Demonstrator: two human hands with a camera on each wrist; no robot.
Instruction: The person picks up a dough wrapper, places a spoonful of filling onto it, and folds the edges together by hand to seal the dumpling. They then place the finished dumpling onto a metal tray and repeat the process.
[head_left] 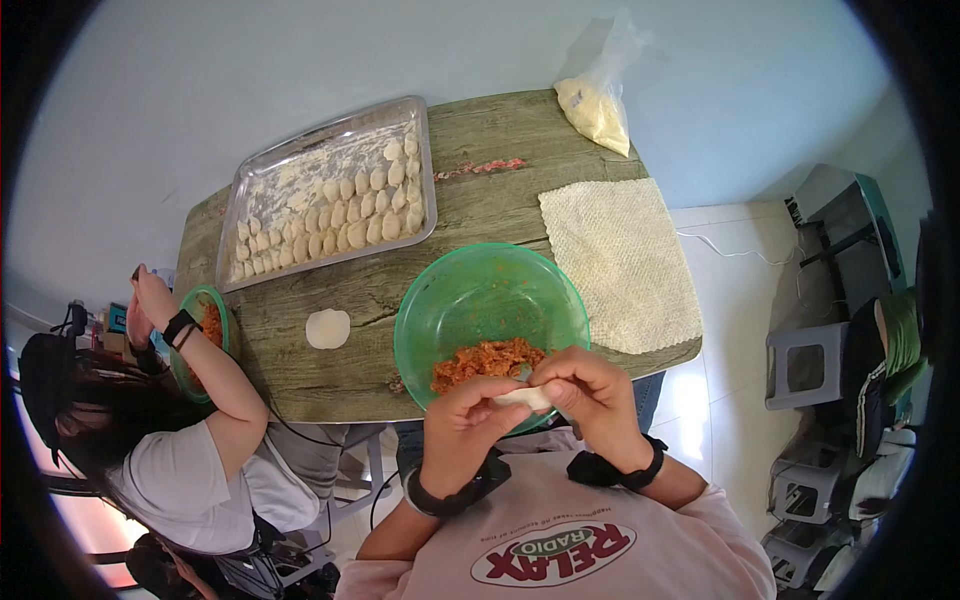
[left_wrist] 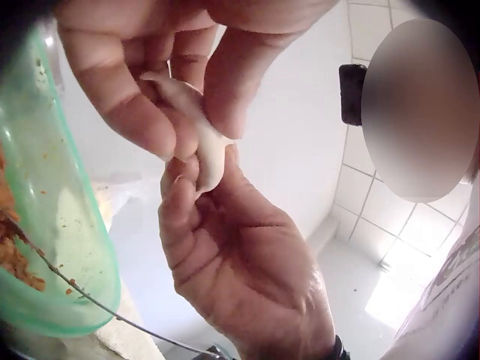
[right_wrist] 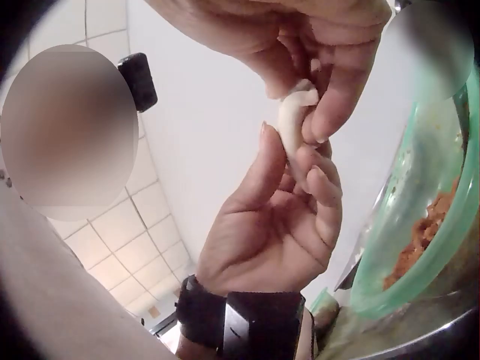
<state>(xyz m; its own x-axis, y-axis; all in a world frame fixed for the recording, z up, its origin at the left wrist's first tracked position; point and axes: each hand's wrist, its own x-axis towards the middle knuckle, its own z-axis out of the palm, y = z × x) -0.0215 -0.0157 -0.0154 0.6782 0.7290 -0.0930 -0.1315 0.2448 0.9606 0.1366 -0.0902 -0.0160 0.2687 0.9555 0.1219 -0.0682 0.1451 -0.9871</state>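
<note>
Both hands hold a folded white dumpling (head_left: 524, 397) over the near rim of a green bowl (head_left: 410, 300). My left hand (head_left: 465, 425) pinches one end between thumb and fingers. At the other end, my right hand (head_left: 600, 402) grips the dough with thumb and curled fingers. The left wrist view shows the dumpling (left_wrist: 212, 154) long and curved, partly covered by fingers. In the right wrist view, a bent end of the dumpling (right_wrist: 301, 97) shows between the right fingertips. Reddish-brown filling (head_left: 485, 362) lies in the bowl, and a thin metal handle (left_wrist: 97, 301) extends out of it.
A round dumpling wrapper (head_left: 328, 329) lies left of the bowl. Behind it a metal tray (head_left: 428, 150) bears rows of dumplings. A textured cloth (head_left: 625, 265) and a plastic bag (head_left: 598, 110) are at the right. Another person (head_left: 190, 450) sits at the left by a smaller green bowl (head_left: 232, 325).
</note>
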